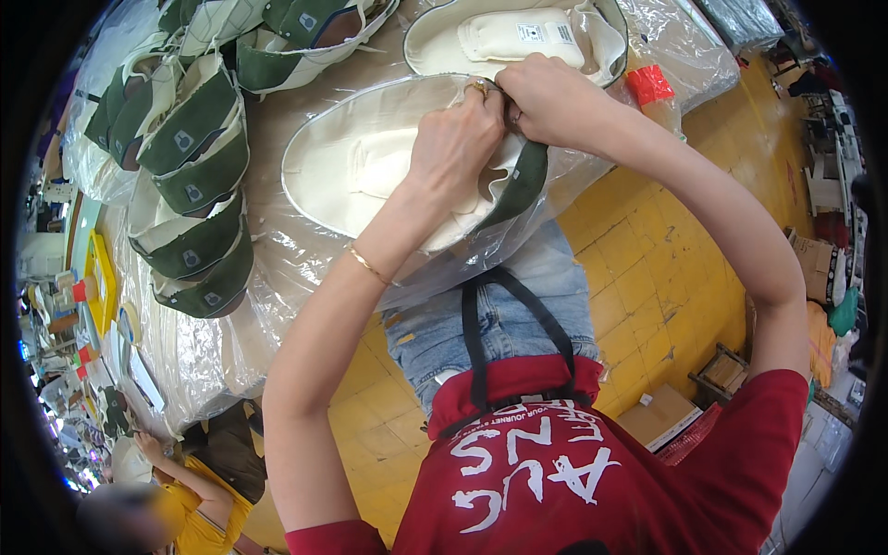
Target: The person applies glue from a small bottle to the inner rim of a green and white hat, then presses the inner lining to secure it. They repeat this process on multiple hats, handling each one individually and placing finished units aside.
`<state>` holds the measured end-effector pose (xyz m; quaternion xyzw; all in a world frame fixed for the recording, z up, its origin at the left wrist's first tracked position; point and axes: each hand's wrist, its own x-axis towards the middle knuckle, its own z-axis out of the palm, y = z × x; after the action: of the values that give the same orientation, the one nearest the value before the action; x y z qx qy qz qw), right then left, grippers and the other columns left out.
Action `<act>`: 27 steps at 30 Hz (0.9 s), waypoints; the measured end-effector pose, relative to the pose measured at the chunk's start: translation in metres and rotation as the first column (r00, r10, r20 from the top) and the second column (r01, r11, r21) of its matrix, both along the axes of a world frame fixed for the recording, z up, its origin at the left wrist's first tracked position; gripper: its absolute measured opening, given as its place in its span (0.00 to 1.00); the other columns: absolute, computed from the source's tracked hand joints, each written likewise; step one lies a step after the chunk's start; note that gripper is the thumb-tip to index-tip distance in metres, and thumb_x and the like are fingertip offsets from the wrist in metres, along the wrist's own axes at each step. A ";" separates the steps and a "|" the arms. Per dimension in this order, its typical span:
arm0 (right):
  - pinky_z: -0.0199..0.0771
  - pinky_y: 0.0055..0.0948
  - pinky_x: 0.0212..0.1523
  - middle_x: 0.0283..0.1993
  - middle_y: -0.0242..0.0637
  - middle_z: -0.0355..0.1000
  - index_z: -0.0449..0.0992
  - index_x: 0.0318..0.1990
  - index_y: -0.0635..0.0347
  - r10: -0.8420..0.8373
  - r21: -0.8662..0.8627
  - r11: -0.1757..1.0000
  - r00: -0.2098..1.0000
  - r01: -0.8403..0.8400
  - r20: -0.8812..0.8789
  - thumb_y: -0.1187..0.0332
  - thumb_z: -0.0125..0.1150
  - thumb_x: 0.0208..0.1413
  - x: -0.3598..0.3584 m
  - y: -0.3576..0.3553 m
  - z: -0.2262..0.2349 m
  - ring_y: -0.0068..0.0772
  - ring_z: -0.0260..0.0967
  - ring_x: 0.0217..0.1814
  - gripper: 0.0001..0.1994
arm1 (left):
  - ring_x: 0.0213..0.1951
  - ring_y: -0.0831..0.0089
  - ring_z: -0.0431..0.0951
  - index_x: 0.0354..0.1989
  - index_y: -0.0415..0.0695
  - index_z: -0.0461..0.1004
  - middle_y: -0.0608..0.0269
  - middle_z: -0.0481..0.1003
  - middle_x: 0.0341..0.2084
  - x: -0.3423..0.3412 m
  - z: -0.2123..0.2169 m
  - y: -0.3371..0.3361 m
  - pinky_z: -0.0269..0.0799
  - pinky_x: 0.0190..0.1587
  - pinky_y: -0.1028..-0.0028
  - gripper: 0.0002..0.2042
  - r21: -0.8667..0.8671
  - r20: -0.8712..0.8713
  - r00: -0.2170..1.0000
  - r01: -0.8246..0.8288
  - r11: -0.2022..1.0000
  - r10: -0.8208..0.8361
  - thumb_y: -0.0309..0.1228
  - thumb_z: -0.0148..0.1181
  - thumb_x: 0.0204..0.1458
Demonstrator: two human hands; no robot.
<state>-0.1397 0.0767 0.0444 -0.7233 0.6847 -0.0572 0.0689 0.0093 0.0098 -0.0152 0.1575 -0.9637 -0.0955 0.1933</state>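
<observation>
An oval, cream-lined fabric piece point(319, 157) with a dark green outer side lies open on the plastic-covered table in front of me. My left hand point(453, 139) reaches across its inside, fingers closed on the far right part of its rim. Right beside it, my right hand point(550, 104) pinches the same rim, the two hands nearly touching. The fingertips are partly hidden, and I cannot see whether they hold anything besides the edge. A second cream-lined piece point(439, 42), with a padded panel and a printed label inside, lies just beyond.
Several green pieces with cream linings point(190, 153) are stacked at the left. Clear plastic sheeting point(277, 305) covers the table. A red-topped object point(650, 85) stands at the right edge. A yellow tray point(100, 277) and a person in yellow point(208, 495) are further left. A cardboard box point(659, 416) sits on the yellow floor.
</observation>
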 end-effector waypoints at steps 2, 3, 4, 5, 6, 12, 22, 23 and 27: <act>0.72 0.49 0.39 0.28 0.56 0.73 0.72 0.25 0.71 -0.002 -0.066 0.998 1.000 0.002 0.002 0.77 0.55 0.45 0.002 0.004 -0.002 0.59 0.72 0.36 0.04 | 0.30 0.53 0.78 0.41 0.37 0.67 0.48 0.73 0.37 -0.001 -0.001 0.001 0.75 0.28 0.62 0.12 0.026 -0.021 1.000 -0.001 1.000 0.002 0.19 0.57 0.47; 0.71 0.49 0.38 0.28 0.56 0.72 0.73 0.26 0.71 -0.005 -0.068 0.998 1.000 0.006 0.015 0.77 0.55 0.45 0.002 0.006 -0.003 0.59 0.72 0.35 0.04 | 0.30 0.53 0.78 0.41 0.37 0.68 0.48 0.73 0.37 -0.001 -0.002 0.002 0.74 0.28 0.62 0.12 0.029 -0.031 1.000 0.001 1.000 0.000 0.19 0.57 0.47; 0.71 0.49 0.38 0.27 0.56 0.72 0.73 0.26 0.71 -0.006 -0.070 0.997 1.000 0.008 0.029 0.77 0.55 0.45 0.002 0.006 -0.003 0.59 0.72 0.35 0.04 | 0.30 0.53 0.78 0.41 0.38 0.68 0.48 0.73 0.36 -0.001 -0.003 0.001 0.74 0.28 0.62 0.12 0.031 -0.040 0.999 0.001 1.000 0.000 0.19 0.57 0.47; 0.71 0.50 0.38 0.27 0.56 0.72 0.73 0.26 0.71 -0.007 -0.074 0.997 0.999 0.010 0.041 0.77 0.55 0.45 0.001 0.007 -0.003 0.59 0.72 0.35 0.04 | 0.30 0.53 0.78 0.41 0.38 0.68 0.48 0.73 0.36 -0.002 -0.004 0.000 0.74 0.27 0.62 0.12 0.041 -0.034 0.999 -0.002 0.999 0.003 0.19 0.57 0.47; 0.72 0.49 0.40 0.29 0.56 0.73 0.73 0.27 0.71 -0.030 -0.040 0.999 0.999 0.032 0.042 0.78 0.56 0.43 0.001 0.007 -0.003 0.59 0.72 0.37 0.04 | 0.29 0.56 0.79 0.39 0.38 0.68 0.49 0.73 0.35 -0.002 -0.004 0.000 0.75 0.26 0.65 0.10 -0.013 -0.051 0.999 -0.002 1.000 0.002 0.21 0.57 0.48; 0.73 0.49 0.42 0.31 0.58 0.74 0.75 0.27 0.72 -0.102 -0.003 0.995 0.990 0.103 0.095 0.77 0.57 0.43 -0.005 0.002 -0.007 0.59 0.73 0.39 0.05 | 0.30 0.55 0.79 0.40 0.39 0.69 0.49 0.74 0.33 -0.003 -0.005 -0.001 0.75 0.28 0.64 0.10 0.011 -0.018 1.000 -0.010 1.000 0.011 0.21 0.57 0.48; 0.71 0.47 0.42 0.30 0.59 0.74 0.78 0.35 0.72 -0.211 0.095 0.976 0.954 0.194 0.214 0.74 0.58 0.49 -0.013 0.001 -0.003 0.59 0.73 0.37 0.09 | 0.30 0.58 0.81 0.39 0.38 0.69 0.50 0.74 0.32 -0.003 -0.006 -0.005 0.76 0.29 0.64 0.09 0.020 -0.027 1.000 0.007 1.000 -0.006 0.23 0.56 0.50; 0.71 0.47 0.42 0.31 0.59 0.74 0.78 0.35 0.72 -0.203 0.086 0.978 0.953 0.188 0.226 0.74 0.58 0.49 -0.013 0.001 -0.003 0.59 0.73 0.37 0.09 | 0.30 0.58 0.81 0.39 0.39 0.69 0.50 0.74 0.32 -0.003 -0.006 -0.004 0.76 0.29 0.64 0.09 0.024 -0.023 1.000 0.000 1.000 0.000 0.23 0.56 0.50; 0.73 0.47 0.42 0.31 0.60 0.74 0.78 0.33 0.72 -0.182 0.047 0.983 0.964 0.176 0.195 0.75 0.57 0.47 -0.011 0.001 -0.005 0.59 0.74 0.38 0.09 | 0.32 0.49 0.76 0.41 0.41 0.70 0.47 0.73 0.35 -0.002 -0.007 -0.004 0.73 0.32 0.58 0.09 0.129 -0.022 1.000 0.002 0.992 0.001 0.23 0.56 0.51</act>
<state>-0.1504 0.0779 0.0390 -0.6482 0.7376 -0.1249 0.1422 0.0077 0.0055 -0.0220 0.1682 -0.9534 -0.1595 0.1932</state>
